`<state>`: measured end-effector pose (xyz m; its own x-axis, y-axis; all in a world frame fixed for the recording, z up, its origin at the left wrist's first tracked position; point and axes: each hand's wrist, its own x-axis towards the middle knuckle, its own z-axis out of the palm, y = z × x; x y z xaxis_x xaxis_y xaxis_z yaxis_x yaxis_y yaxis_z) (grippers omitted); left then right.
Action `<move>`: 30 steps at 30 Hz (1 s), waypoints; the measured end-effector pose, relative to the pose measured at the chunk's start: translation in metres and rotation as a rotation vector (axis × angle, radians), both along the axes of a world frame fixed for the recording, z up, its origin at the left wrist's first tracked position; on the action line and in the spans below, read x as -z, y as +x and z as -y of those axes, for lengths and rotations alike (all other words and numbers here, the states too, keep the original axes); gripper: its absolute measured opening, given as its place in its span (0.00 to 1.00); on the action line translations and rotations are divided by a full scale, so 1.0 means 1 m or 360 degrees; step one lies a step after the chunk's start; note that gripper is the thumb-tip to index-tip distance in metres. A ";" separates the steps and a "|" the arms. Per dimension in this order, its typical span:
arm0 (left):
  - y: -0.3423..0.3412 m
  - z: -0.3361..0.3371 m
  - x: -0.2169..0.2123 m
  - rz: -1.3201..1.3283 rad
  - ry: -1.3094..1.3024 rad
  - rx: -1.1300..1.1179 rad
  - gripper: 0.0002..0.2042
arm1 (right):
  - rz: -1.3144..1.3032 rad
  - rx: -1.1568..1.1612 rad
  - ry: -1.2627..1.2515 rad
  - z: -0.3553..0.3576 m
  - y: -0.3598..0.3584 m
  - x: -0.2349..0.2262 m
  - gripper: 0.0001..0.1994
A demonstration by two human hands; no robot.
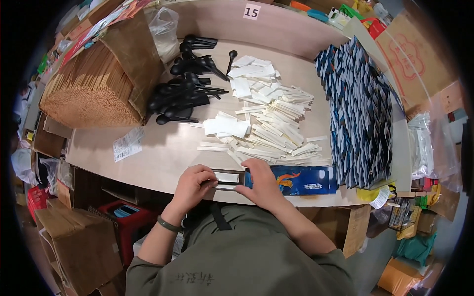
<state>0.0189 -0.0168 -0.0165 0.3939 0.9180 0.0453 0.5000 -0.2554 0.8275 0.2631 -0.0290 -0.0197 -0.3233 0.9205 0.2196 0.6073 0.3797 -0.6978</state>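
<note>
At the table's front edge, my right hand (262,182) grips a long flat blue packet (311,180) with an orange bird printed on it. A dark-edged section at the packet's left end lies between my hands, with a white strip (227,177) inside. My left hand (195,185) is closed at that end, fingertips pinched by the dark edge; what they pinch is hidden. Just beyond my hands lies a pile of narrow white paper-wrapped sticks (276,130), with flat white packets (226,126) among them.
Black plastic spoons (180,93) lie heaped left of the pile. A thick stack of brown paper pieces (91,86) stands far left, near a printed slip (128,144). Blue packets (358,113) stand tightly stacked at right. A low partition (291,22) edges the back.
</note>
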 end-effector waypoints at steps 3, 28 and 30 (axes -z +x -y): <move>0.003 -0.002 -0.005 -0.0115 0.0057 -0.0016 0.06 | 0.0039 -0.0069 0.0048 0.007 0.019 -0.006 0.31; -0.013 0.007 -0.029 -0.0007 0.0296 -0.0470 0.03 | 0.0963 0.0365 0.0424 -0.075 0.108 -0.002 0.02; -0.007 0.011 -0.032 0.0005 0.0217 -0.0466 0.03 | 0.0943 0.0405 0.0408 -0.075 0.109 0.002 0.02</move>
<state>0.0121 -0.0274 0.0159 0.1138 0.9777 0.1765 0.5661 -0.2098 0.7972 0.3725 0.0464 -0.0216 -0.2366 0.9262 0.2936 0.9503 0.2835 -0.1285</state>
